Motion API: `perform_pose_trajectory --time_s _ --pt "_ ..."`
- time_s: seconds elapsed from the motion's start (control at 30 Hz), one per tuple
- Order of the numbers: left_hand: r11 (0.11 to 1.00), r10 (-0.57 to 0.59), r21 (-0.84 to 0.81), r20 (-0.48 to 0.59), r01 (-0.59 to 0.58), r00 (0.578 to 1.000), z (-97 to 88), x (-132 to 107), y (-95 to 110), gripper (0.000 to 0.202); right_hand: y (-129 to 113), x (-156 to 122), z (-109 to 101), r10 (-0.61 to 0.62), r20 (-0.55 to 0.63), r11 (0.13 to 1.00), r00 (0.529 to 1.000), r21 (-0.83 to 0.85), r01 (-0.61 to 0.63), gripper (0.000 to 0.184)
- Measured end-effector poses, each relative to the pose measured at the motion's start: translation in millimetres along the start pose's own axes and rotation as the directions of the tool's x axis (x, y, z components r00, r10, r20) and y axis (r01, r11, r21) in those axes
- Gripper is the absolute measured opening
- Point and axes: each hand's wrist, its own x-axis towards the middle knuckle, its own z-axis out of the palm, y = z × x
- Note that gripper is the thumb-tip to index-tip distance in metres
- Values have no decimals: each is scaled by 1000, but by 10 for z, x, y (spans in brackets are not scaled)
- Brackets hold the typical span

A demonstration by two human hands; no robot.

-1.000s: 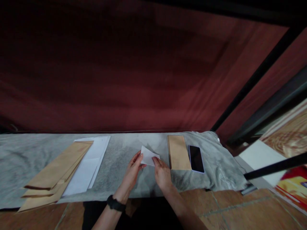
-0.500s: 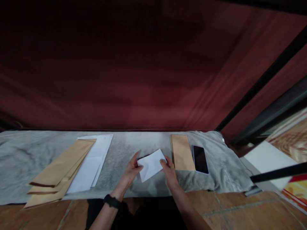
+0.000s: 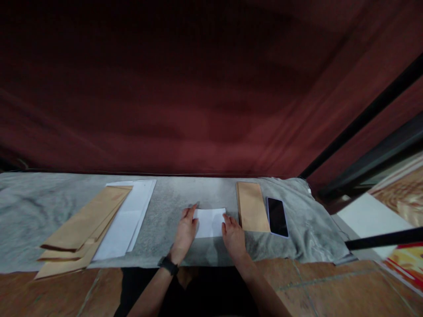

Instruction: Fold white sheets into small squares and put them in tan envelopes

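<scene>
A small folded white paper [image 3: 209, 221] lies flat on the grey cloth [image 3: 158, 220] in front of me. My left hand [image 3: 185, 233], with a black watch on its wrist, rests its fingers flat on the paper's left edge. Over the paper's right edge lie the fingers of my right hand [image 3: 233, 235], also flat. Both hands press the paper down; neither lifts it.
A stack of brown envelopes [image 3: 253, 206] lies right of the paper, with a black phone [image 3: 277, 216] beside it. At the left are more brown envelopes [image 3: 82, 226] over white sheets [image 3: 127, 220]. A dark red curtain [image 3: 198, 110] hangs behind. Tiled floor [image 3: 313, 286] shows nearer me.
The white paper was held up and tilted between both hands; it has been turned square and laid flat on the cloth, with both hands now pressing on it.
</scene>
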Motion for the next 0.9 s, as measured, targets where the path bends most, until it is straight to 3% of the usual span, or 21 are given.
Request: perform_pose_trajectory --time_s 0.13,0.23,0.3,0.43,0.53,0.77,0.9 --pt "958 185 232 -51 -169 981 104 -164 84 47 -3 -8 -18 -21 4 997 1000 -68 21 33" --pt "884 323 334 66 -326 944 218 -337 153 44 -22 -8 -18 -27 -19 996 999 -88 25 34" --pt "844 347 387 136 -372 928 281 -424 175 48 -69 2 11 -74 -49 996 996 -50 71 37" --pt "791 332 464 221 -398 917 342 -482 164 57 -226 12 146 -226 -71 970 972 73 231 41" --pt "785 314 479 239 -393 919 347 -477 163 64 -280 -19 240 -231 -87 969 969 64 237 46" --pt "894 214 362 176 -266 961 266 -448 131 59 -28 -132 239 -221 -137 975 966 -10 222 55" --pt "912 152 363 127 -189 980 176 -424 70 60 86 -168 222 -222 -135 975 966 -43 218 58"
